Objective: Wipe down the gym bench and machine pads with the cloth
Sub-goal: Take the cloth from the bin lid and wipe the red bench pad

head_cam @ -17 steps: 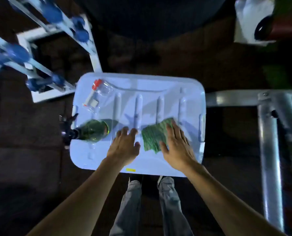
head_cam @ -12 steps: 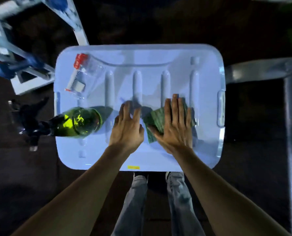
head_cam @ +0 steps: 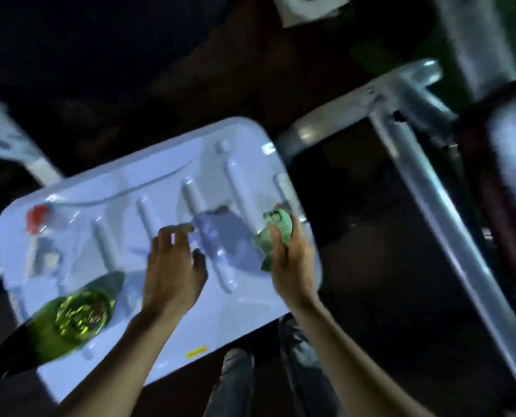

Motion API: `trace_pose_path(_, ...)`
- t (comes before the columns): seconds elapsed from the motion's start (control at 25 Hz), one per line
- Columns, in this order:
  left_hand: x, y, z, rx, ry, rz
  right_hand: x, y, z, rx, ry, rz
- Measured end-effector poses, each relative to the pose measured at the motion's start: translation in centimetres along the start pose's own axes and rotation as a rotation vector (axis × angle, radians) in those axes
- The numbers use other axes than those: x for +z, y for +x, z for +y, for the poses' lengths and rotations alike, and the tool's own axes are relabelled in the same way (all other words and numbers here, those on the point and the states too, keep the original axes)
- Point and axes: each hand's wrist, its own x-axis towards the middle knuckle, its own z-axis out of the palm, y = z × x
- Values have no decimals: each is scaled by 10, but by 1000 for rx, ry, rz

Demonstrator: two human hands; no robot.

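- Both hands are over a white plastic storage-bin lid (head_cam: 148, 188), which fills the middle of the blurred, tilted head view.
- Right hand (head_cam: 292, 260) is closed around a bunched green cloth (head_cam: 276, 233); the fingers wrap its lower part and the crumpled top sticks out above the fist.
- That cloth is held near the lid's right edge, and I cannot tell from the blur whether any part of it touches the lid.
- Left hand (head_cam: 172, 263) is empty, with its fingers loosely curled and spread, over the lid's middle and apart from the cloth.
- A grey shadow lies on the lid between the two hands.
- Raised moulded ribs run across the lid's surface, and a small yellow sticker (head_cam: 196, 353) sits near its close edge.
- A green spray bottle (head_cam: 76, 314) lies on its side at the lid's near left corner, its dark end reaching past the edge.
- A clear bottle with a red cap (head_cam: 38, 218) lies at the far left of the lid, well apart from both hands.
- Grey metal tubes of a gym machine frame (head_cam: 431, 188) stand to the right of the lid, over a dark floor.
- Two legs in grey jeans (head_cam: 238, 383) show below the lid, between the forearms.
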Motion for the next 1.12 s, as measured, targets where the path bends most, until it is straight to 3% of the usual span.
trace_pose_path(0.12, -14, 22, 91, 221, -35, -117, -112, 6, -18, 79, 89, 278)
trace_pose_path(0.24, -11, 43, 209, 438, -60, -212, -243, 31, -23, -65, -117, 535)
trace_pose_path(0.32, 3, 60, 285, 564, -77, -213, -320, 58, -13, -104, -395, 560)
trace_pose_path(0.44, 47, 83, 403, 733, -54, -200, -413, 98, 27, 60, -683, 414)
trace_pose_path(0.6, 111, 128, 513, 904, 50, -125, -421, 144, 86, 334, -485, 437)
trace_pose_path(0.76, 168, 189, 573, 968, 193, -176, -412, 223, 132, 530, -562, 487)
trace_pose_path(0.84, 180, 206, 572, 971, 191, -214, -426, 279, 119, 440, -561, 518)
trace_pose_path(0.92, 184, 211, 568, 1001, 153, -187, -429, 303, 109, 235, -625, 456)
trace_pose_path(1.04, 185, 209, 569, 990, 163, -171, -415, 220, 124, 0, -728, 157)
trace_pose_path(1.12, 182, 207, 572, 970, 165, -180, -425, 141, 146, 101, -783, 100)
